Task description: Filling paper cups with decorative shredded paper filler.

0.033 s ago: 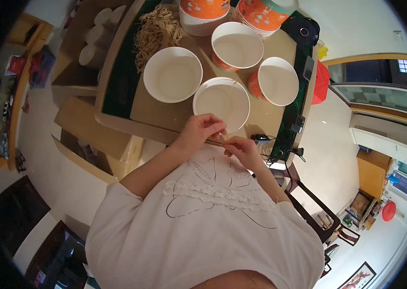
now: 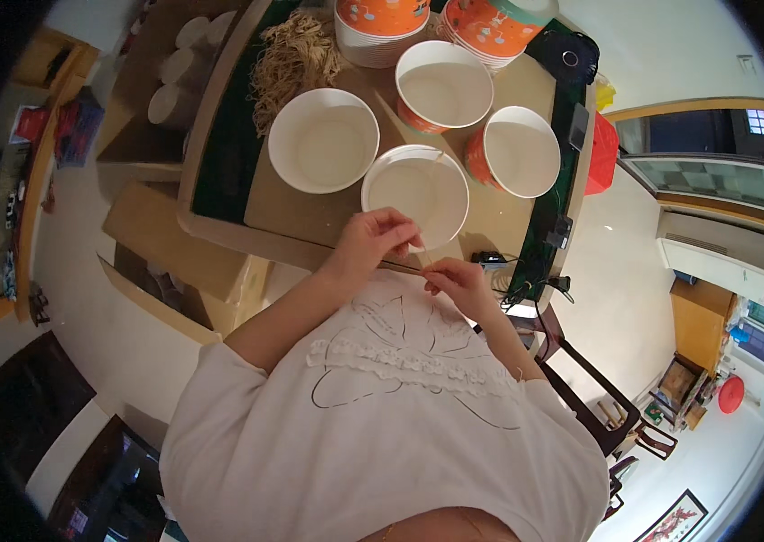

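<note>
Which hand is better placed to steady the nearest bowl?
Likely the left hand: in view it overlaps the bowl at its near rim, while the right hand sits lower, clear of it.

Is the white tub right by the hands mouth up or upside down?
Mouth up: the tub shows its round open rim and white inside to the camera.

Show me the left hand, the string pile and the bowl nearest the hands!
Left hand (image 2: pixel 371 238), head view: back of hand.
String pile (image 2: pixel 292 70), head view: tangled middle.
Nearest bowl (image 2: pixel 402 188), head view: white inside.
</note>
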A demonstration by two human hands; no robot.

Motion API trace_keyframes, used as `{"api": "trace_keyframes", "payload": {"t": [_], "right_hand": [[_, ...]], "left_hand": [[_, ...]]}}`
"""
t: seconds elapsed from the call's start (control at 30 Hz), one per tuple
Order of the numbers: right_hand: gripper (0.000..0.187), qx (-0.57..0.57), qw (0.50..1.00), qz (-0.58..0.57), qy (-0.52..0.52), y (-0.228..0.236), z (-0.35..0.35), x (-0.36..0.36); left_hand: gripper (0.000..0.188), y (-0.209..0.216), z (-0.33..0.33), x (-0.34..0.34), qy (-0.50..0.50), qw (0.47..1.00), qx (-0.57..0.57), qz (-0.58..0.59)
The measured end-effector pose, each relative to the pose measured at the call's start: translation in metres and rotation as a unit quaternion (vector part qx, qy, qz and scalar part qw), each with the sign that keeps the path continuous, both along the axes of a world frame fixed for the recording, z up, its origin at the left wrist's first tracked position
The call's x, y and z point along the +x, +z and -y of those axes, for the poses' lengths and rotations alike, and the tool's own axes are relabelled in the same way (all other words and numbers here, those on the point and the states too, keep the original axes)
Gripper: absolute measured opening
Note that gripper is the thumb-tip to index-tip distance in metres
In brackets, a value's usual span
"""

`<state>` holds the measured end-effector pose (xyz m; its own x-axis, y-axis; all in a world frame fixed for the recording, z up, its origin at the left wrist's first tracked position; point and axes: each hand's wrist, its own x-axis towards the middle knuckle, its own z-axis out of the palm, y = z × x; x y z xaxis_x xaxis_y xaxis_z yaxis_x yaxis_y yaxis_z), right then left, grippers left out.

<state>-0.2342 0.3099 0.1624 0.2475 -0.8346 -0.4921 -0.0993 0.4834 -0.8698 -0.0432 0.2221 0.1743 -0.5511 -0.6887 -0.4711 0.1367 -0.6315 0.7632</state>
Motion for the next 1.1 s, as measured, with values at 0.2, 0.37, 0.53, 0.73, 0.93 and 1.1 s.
{"api": "trace_keyframes", "payload": {"t": [0.2, 0.37, 0.53, 0.73, 0.93, 1.1], "right_hand": [[0.02, 0.001, 0.987, 0.039, -0.154, -0.001, -0.017, -0.026], [0.016, -0.047, 0.893, 0.166, -0.417, -0.002, 0.007, -0.019], [0.012, -0.093, 0.816, 0.367, -0.437, 0.041, 0.031, -0.017], [0.026, -0.098, 0.886, 0.265, -0.369, 0.1, 0.028, -0.004], [0.025, 0.012, 0.955, 0.282, -0.095, 0.09, 0.0, 0.01], [0.01, 0.071, 0.974, 0.14, -0.163, 0.031, -0.011, 0.002]], "left_hand": [[0.009, -0.002, 0.011, 0.018, -0.018, 0.998, -0.035, 0.043], [0.008, -0.014, -0.011, 0.016, -0.143, 0.987, -0.048, 0.057], [0.013, -0.012, -0.013, 0.01, -0.096, 0.921, -0.325, 0.192], [0.013, -0.062, 0.009, 0.006, -0.187, 0.594, -0.709, 0.331], [0.01, -0.068, 0.005, -0.048, -0.118, 0.672, -0.651, 0.334], [0.013, -0.062, 0.008, -0.051, -0.158, 0.733, -0.564, 0.347]]}}
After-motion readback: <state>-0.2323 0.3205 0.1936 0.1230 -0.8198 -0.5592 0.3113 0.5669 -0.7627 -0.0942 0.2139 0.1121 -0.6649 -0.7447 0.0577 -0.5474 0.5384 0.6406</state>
